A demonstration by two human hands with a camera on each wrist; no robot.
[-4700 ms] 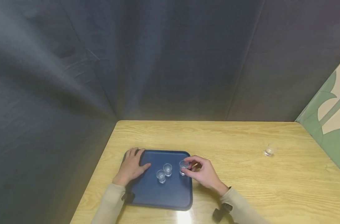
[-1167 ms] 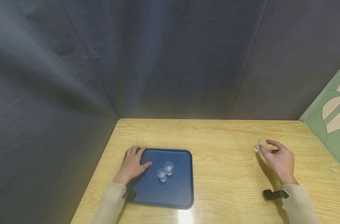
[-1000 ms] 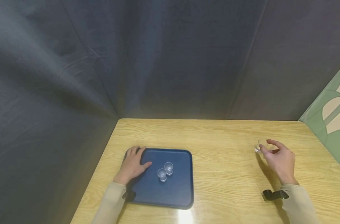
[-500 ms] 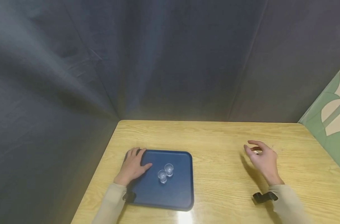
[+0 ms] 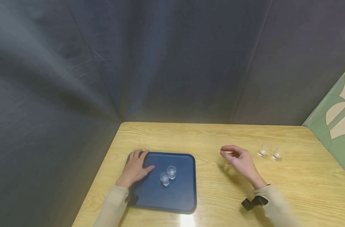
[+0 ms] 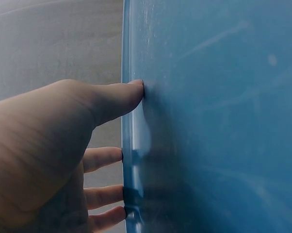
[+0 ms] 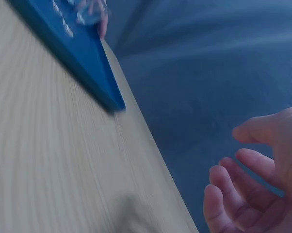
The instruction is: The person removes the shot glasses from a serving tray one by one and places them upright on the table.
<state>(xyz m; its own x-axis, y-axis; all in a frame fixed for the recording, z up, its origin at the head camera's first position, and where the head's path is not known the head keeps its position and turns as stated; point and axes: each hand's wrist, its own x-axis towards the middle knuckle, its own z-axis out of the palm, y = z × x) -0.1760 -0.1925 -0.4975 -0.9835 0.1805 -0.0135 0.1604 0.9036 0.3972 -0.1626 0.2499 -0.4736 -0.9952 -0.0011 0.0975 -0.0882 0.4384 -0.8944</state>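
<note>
A dark blue tray (image 5: 178, 198) lies on the wooden table (image 5: 217, 135) at the left. Two small clear glasses (image 5: 168, 175) stand close together on it. My left hand (image 5: 134, 168) rests flat on the tray's far left corner, fingers straight, thumb on the tray floor (image 6: 209, 121). Two more clear glasses (image 5: 270, 152) stand side by side on the table at the right. My right hand (image 5: 238, 158) hovers over the table between tray and those glasses, fingers loosely curled and empty (image 7: 255, 179). The tray's corner (image 7: 95, 68) shows blurred in the right wrist view.
Dark grey fabric walls (image 5: 172, 63) close in the table at the back and left. A green and cream patterned panel (image 5: 335, 126) stands at the right. Black wrist straps (image 5: 252, 202) sit on both sleeves.
My right hand carried a glass from the tray to the right side, set it beside the other one, let go and is moving back left. The left hand stayed put.
</note>
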